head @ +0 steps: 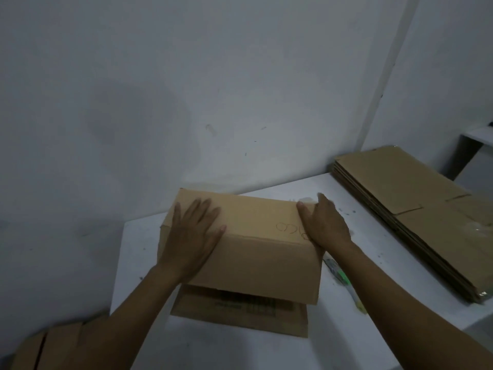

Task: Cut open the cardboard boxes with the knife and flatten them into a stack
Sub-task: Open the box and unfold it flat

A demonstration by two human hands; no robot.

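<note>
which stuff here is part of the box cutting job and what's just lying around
Job: cardboard box held by left hand and right hand; knife beside it; flattened stack at right; more boxes lower left.
Lying about: scraps on table; white shelf far right.

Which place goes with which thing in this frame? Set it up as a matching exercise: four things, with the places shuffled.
Things:
1. cardboard box
2. flattened cardboard stack
3. knife
4. left hand

Places:
A. lying on the table beside the right forearm
B. flat on the box top
C. at the table's far right end, by the wall corner
D. in the middle of the table

Pairs: 1-D; 2-C; 3-A; 4-B
</note>
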